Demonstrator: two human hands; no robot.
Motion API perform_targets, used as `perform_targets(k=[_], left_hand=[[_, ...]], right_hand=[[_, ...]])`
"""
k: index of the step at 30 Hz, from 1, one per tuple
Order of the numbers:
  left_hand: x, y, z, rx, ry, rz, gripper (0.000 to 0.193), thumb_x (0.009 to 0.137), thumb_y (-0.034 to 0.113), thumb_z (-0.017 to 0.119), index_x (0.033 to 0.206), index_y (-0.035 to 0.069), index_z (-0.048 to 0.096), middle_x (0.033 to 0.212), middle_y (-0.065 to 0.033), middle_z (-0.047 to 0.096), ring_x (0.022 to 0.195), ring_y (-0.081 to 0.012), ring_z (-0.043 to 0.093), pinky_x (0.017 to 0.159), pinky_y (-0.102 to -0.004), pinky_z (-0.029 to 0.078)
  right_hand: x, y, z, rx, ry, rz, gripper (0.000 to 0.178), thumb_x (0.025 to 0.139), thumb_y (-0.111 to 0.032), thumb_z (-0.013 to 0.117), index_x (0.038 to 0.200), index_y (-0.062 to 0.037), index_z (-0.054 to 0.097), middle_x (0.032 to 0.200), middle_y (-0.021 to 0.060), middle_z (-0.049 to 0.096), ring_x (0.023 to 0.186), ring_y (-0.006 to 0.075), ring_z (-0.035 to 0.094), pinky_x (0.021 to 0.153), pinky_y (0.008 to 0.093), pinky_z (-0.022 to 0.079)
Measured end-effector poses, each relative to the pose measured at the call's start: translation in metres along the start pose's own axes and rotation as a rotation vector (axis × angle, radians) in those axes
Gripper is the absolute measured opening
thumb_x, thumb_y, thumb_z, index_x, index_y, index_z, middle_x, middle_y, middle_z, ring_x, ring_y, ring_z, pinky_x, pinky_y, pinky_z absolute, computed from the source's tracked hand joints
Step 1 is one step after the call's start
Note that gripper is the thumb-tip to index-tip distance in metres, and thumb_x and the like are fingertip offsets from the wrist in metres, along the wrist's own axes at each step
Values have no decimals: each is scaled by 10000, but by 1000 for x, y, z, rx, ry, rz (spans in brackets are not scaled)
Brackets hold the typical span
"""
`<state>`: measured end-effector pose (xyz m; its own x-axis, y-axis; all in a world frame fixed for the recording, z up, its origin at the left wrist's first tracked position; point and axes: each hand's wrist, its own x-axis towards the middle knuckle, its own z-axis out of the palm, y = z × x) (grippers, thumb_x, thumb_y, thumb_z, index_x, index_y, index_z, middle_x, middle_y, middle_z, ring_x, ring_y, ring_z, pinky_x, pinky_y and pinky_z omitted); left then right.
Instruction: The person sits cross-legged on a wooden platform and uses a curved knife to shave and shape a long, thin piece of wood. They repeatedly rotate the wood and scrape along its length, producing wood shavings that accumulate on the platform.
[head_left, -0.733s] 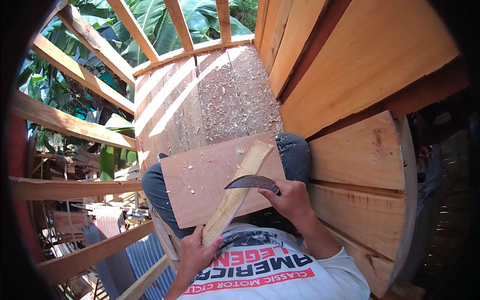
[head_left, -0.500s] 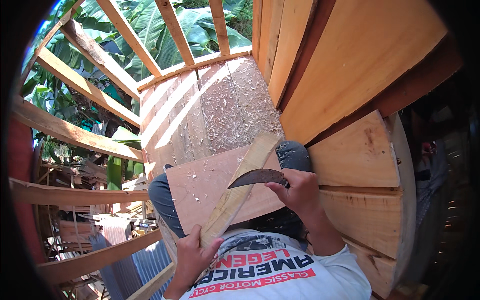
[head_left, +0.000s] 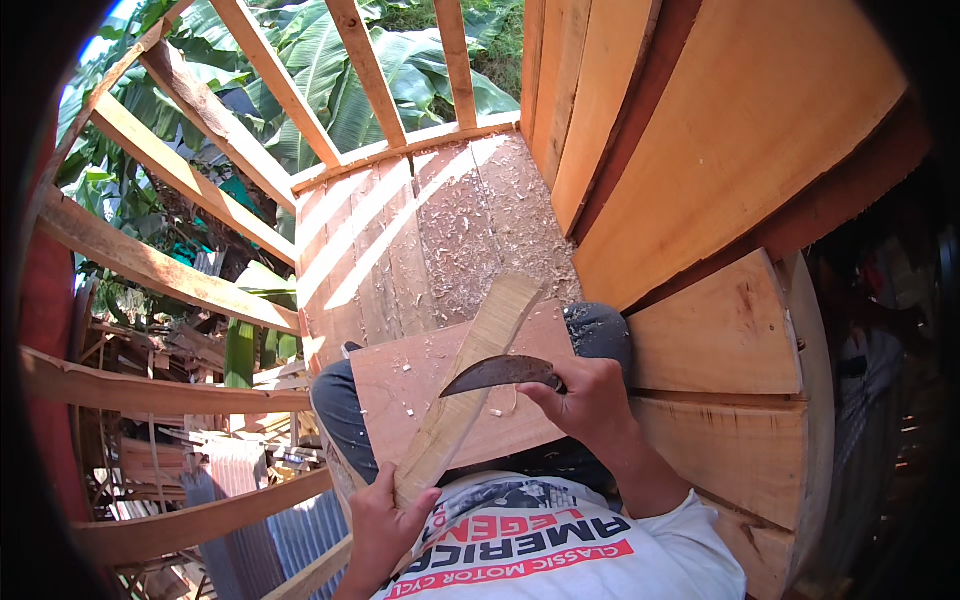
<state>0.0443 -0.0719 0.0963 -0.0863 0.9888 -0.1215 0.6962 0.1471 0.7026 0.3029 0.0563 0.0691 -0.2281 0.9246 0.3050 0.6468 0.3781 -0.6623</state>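
A flat strip of pale wood (head_left: pixel 497 318) slants across the plywood board (head_left: pixel 390 378) on my lap. My left hand (head_left: pixel 390 518) grips the strip's near end, thumb on one side and fingers on the other. In my right hand (head_left: pixel 592 402) is a curved knife (head_left: pixel 495 372) with a dark, sickle-like blade, which lies across the strip around its middle. My right fingers hide most of the handle. Small wood chips are scattered on the board.
Shavings cover the plank floor (head_left: pixel 450 230) ahead. Wooden rails (head_left: pixel 170 397) run along the left, with banana leaves (head_left: pixel 330 75) and corrugated sheets (head_left: pixel 300 530) beyond. A plank wall (head_left: pixel 715 330) rises close on my right.
The knife has moved left and slightly toward me along the strip. The strip's far end has shifted a little left and nearer. My left hand keeps its grip; the whole view has shifted slightly.
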Motion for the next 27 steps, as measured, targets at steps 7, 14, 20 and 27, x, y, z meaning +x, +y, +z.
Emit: perform_targets(k=[7, 14, 20, 27], left_hand=[[6, 6, -6, -28, -47, -18, 465, 802, 379, 758, 870, -31, 548, 588, -206, 571, 557, -357, 642, 483, -377, 456], [3, 2, -5, -13, -61, 19, 499, 790, 420, 760, 870, -27, 554, 606, -210, 590, 579, -364, 654, 495, -380, 471], [1, -17, 5, -76, 44, -22, 542, 780, 459, 755, 897, -35, 565, 597, -208, 582, 574, -361, 650, 493, -374, 465], [24, -1, 5, -70, -50, -9, 501, 803, 431, 747, 854, -24, 543, 557, -184, 552, 531, -345, 633, 475, -366, 453]], right_hand=[[15, 15, 1, -73, 78, -67, 516, 795, -550, 696, 651, -64, 600, 537, 108, 540, 487, 314, 573, 436, 363, 424], [29, 38, -14, -239, 252, 28, 550, 830, -524, 680, 608, -36, 562, 514, 120, 515, 482, 315, 561, 434, 365, 406], [26, 29, -22, 143, 112, 229, 475, 876, -434, 662, 716, 11, 630, 556, 167, 532, 525, 342, 583, 455, 351, 405], [15, 2, 1, 74, 11, 54, 535, 854, -506, 665, 669, -9, 593, 544, 154, 508, 514, 343, 560, 457, 363, 397]])
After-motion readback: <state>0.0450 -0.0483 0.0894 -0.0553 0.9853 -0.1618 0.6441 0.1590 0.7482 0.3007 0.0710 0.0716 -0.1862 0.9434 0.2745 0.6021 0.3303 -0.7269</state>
